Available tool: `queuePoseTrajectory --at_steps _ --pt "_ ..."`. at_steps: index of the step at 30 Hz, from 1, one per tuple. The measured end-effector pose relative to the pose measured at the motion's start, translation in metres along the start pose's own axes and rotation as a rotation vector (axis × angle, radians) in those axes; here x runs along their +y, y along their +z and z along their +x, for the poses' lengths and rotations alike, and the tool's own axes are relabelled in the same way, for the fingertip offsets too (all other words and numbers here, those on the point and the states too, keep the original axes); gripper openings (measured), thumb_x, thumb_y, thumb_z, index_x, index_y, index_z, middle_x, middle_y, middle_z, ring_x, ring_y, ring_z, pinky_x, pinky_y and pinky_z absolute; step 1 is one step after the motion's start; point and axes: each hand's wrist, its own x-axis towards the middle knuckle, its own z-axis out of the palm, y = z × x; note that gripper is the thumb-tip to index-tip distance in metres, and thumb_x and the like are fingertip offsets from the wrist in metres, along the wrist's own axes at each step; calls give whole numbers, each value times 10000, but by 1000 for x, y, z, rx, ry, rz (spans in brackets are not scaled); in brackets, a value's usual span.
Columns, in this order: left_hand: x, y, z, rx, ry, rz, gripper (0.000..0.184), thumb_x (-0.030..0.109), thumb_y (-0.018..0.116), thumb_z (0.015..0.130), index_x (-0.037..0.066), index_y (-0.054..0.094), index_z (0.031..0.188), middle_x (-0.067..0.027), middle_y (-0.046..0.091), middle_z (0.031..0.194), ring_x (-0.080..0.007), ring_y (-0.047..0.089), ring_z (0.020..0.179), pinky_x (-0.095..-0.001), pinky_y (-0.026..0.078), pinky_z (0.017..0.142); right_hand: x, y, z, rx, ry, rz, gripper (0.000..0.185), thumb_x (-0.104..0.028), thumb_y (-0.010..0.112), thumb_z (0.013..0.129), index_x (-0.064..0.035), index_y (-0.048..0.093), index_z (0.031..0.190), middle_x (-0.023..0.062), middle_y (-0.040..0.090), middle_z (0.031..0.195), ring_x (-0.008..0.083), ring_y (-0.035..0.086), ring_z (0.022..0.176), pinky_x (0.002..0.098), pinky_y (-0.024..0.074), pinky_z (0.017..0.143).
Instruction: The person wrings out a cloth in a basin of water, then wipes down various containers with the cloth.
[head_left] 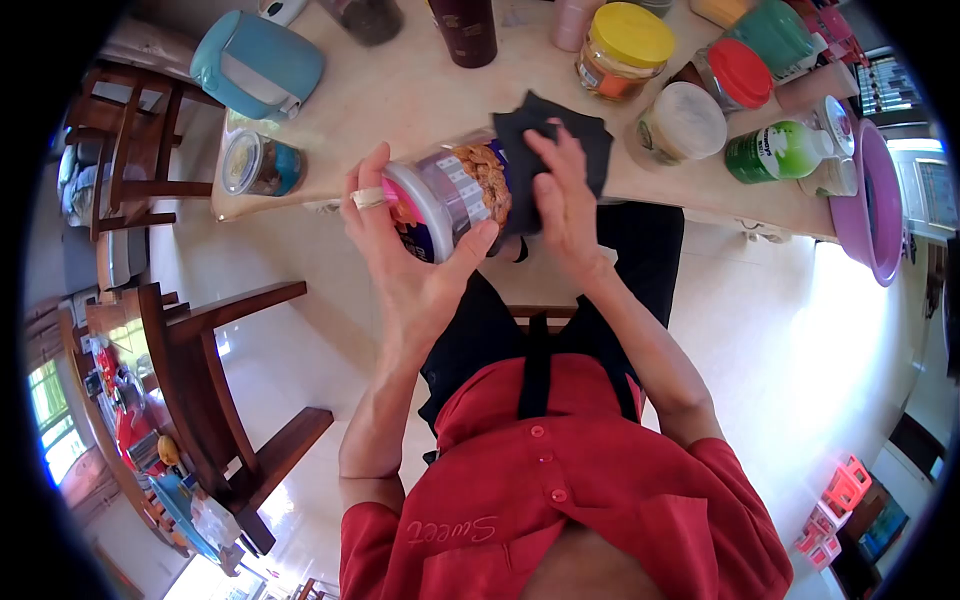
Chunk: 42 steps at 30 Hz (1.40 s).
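Observation:
A clear plastic jar with a cookie picture on its label lies tilted on its side above the table's front edge. Its lid end, pink and white, points left. My left hand is wrapped round that end, thumb below and fingers above, with a pale band on one finger. A dark grey cloth covers the jar's right end. My right hand presses the cloth against the jar, its fingers bent over the fabric.
On the table stand a blue pitcher, a small clear jar, a dark cup, a yellow-lidded jar, a white-lidded jar and a green bottle. A purple basin is at right, a wooden chair at left.

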Motion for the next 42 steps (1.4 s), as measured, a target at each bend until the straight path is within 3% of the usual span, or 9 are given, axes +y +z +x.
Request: queuePoseTrajectory --at_steps 5,10,13,17,24,27,30,37,42 --pt "6 -4 9 11 96 251 997 214 864 599 73 329 1428 -211 280 1425 -388 330 1264 -465 359 996 -38 6 23 -71 -22 293 336 -140 436 984 -6 552 1269 166 546 1319 370 444 1308 458 217 1151" --pt "-5 -12 7 -38 206 278 997 204 860 599 98 323 1433 -237 267 1431 -421 323 1271 -481 362 996 -55 0 56 -350 25 533 293 -178 462 973 -50 614 1189 148 646 1114 299 610 1066 402 434 965" --pt "-7 -14 0 -73 280 304 1007 193 861 607 104 306 1442 -256 243 1447 -442 314 1281 -495 366 1006 -35 7 82 -530 -138 198 342 -240 432 990 -10 625 1155 146 660 1124 290 617 1038 377 446 926" --pt "-19 -26 -6 -151 326 334 1082 205 869 632 91 217 1487 -266 171 1488 -456 302 1305 -514 375 1017 -19 12 95 -677 -20 31 386 -334 411 984 -58 666 1071 124 685 1025 318 616 958 383 458 873" --pt "-42 -36 -19 -182 114 57 1207 410 828 726 39 12 1535 -277 53 1539 -389 216 1410 -477 373 1041 -4 16 86 -563 -26 -129 359 -298 423 974 -60 690 1011 112 699 981 321 631 934 399 466 851" --pt "-37 -38 -19 -219 22 -73 1222 459 800 752 28 -35 1533 -263 94 1536 -335 289 1383 -430 386 1034 0 15 79 -469 -128 -110 326 -266 449 964 -61 700 994 120 702 968 319 637 911 402 471 846" --pt "-29 -36 -10 -80 -410 -435 1155 374 794 773 22 -3 1531 -223 337 1410 -283 468 1236 -371 402 1021 0 12 70 -381 -171 -101 304 -246 466 956 -56 701 997 116 706 961 309 642 907 400 472 853" --pt "-3 -28 -3 -108 -387 -342 980 249 768 774 43 139 1497 -188 395 1333 -273 507 1170 -374 425 995 17 -4 60 -342 -69 -37 313 -233 457 967 -34 683 1053 125 695 1007 273 636 953 371 461 892" --pt "-11 -22 -11 -138 -95 -58 936 215 783 664 40 277 1432 -176 380 1280 -296 439 1184 -408 385 1008 39 -15 35 -159 147 92 341 -248 405 998 -59 661 1120 134 653 1118 310 580 1093 395 416 973"
